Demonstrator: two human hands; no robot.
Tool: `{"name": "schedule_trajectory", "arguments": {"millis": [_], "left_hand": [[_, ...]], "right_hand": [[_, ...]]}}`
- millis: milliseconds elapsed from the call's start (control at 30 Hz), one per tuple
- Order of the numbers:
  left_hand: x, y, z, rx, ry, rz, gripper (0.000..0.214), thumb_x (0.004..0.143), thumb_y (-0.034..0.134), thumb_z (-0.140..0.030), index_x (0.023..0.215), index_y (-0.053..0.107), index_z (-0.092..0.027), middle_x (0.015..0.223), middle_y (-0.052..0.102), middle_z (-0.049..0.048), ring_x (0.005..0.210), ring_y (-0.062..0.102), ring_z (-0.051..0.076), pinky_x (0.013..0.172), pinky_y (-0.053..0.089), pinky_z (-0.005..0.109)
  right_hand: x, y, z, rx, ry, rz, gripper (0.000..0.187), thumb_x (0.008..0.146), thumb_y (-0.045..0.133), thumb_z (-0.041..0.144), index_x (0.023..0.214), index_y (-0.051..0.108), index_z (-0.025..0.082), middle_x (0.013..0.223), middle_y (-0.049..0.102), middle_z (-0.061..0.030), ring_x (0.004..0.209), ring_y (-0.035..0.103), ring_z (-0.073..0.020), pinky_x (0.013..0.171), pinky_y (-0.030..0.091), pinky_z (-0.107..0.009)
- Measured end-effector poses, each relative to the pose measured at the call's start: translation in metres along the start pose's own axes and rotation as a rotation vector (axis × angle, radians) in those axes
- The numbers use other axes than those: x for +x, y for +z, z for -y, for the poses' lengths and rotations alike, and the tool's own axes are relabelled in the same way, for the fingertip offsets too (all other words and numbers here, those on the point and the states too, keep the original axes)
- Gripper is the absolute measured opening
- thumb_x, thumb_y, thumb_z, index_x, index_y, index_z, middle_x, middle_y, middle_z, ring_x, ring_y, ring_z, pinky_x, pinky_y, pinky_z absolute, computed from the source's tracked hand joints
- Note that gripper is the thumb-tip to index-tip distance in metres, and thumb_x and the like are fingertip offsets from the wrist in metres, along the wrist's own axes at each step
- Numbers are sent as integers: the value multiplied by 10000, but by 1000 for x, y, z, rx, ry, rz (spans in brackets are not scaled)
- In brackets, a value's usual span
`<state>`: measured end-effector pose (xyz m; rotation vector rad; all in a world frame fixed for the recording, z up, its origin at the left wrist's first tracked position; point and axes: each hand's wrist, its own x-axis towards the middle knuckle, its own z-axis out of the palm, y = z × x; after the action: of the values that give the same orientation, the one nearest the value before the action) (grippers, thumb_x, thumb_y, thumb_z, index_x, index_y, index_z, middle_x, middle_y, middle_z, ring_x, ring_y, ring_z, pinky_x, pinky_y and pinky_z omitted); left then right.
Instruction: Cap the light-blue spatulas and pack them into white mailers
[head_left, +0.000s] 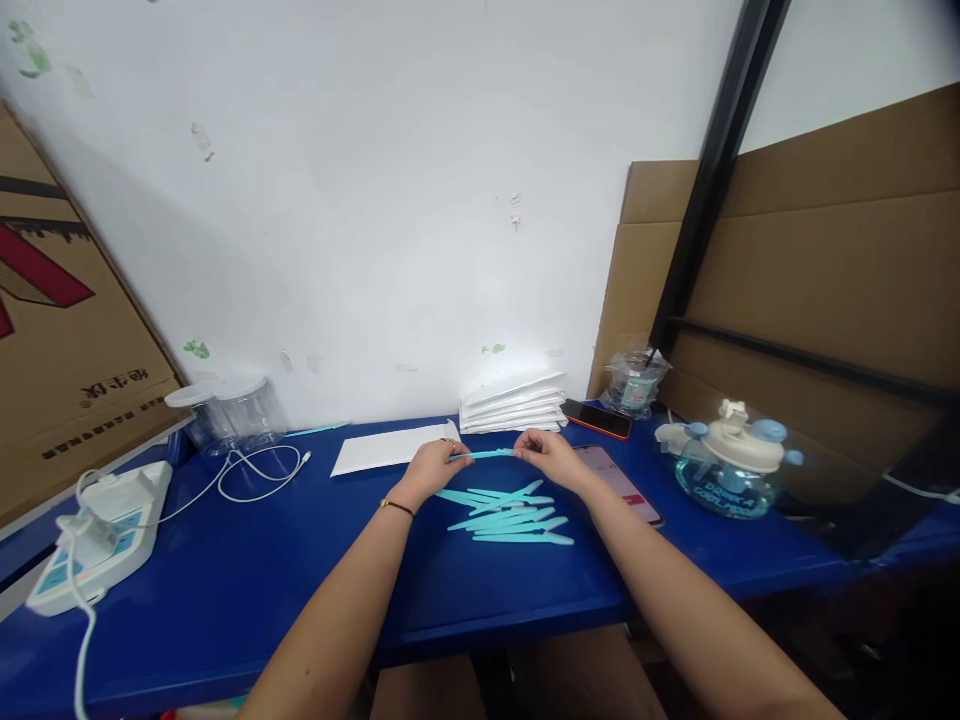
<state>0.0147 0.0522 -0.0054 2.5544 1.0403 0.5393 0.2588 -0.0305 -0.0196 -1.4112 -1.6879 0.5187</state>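
A slim turquoise eyebrow razor (490, 454) is held level above the desk between my two hands. My left hand (433, 470) pinches its left end, fingers closed. At the other end, the fingertips of my right hand (553, 460) are closed on the razor's head. Just below lies a loose pile of similar turquoise eyebrow razors (510, 522), several of them, with their angled heads toward the right. Behind my left hand a white padded envelope (386, 448) lies flat on the blue desk (300, 560).
Against the wall is a stack of white envelopes (512, 404). To the right are a lit phone (616, 482), a dark phone (598, 419), a wrapped cup (636, 385) and a drink bottle (729, 465). Leftward are clear jars (240, 412), a white cable (259, 497) and a power strip (105, 545).
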Motion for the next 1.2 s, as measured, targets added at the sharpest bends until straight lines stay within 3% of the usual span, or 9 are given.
{"name": "schedule_trajectory", "arguments": {"millis": [133,400,467,600,667,800,900,1100,1200], "left_hand": [[9,13,14,81,-95,-8,284,836,479,-398,946,693,-248,975,680,16,888,595,185,778,435,260],[10,31,13,180,-6,-37,343,841,492,-325,1162,607,-285,1037,639,52,1007,538,223,846,422,320],[6,29,13,122,-10,-73,368,828,506,-348,1176,594,-264,1045,629,60,1015,535,225,849,429,317],[-5,23,9,-91,-7,-72,341,843,470,-395,1096,629,-232,1014,623,56,921,571,185,770,464,274],[-10,21,5,-153,22,-41,344,850,456,-428,1066,639,-234,996,626,45,878,578,167,738,465,258],[-13,23,-5,-96,131,27,340,834,489,-459,1047,652,-250,980,645,28,869,582,165,747,452,253],[-11,26,-9,18,189,41,316,803,555,-400,1063,652,-250,1014,654,34,929,578,192,814,433,278],[-5,27,-11,107,171,75,194,834,515,-299,825,697,-231,884,679,25,874,577,186,823,407,290],[-3,21,-9,156,112,-3,197,847,494,-277,831,685,-232,902,674,31,895,558,197,820,392,311]], "right_hand": [[3,-5,-19,-129,74,-64,132,741,589,292,721,644,173,687,648,-14,630,550,-141,582,390,-240],[-8,-10,-25,-234,3,-72,114,748,609,263,783,705,213,864,675,-46,826,601,-194,744,442,-299],[-15,-16,-20,-163,-34,1,145,770,599,296,832,704,218,905,661,-48,849,600,-189,756,452,-296],[-26,-23,-11,-125,-73,265,185,730,656,343,863,696,220,931,640,-48,839,600,-187,733,462,-286],[-27,-21,-8,-162,-87,306,170,739,648,341,841,691,212,924,632,-48,809,596,-179,711,458,-279],[-24,-11,-4,-244,-113,271,176,821,543,308,781,672,195,831,612,-43,715,571,-155,643,432,-258],[-23,-2,-3,-306,-149,237,126,804,550,253,758,651,194,791,586,-34,700,550,-151,619,411,-249],[-22,3,-1,-274,-134,184,105,810,545,236,793,641,195,815,579,-34,657,536,-133,614,415,-249],[-21,-7,-7,-297,-97,106,127,818,526,241,810,643,194,838,603,-44,684,557,-145,633,425,-258]]}}
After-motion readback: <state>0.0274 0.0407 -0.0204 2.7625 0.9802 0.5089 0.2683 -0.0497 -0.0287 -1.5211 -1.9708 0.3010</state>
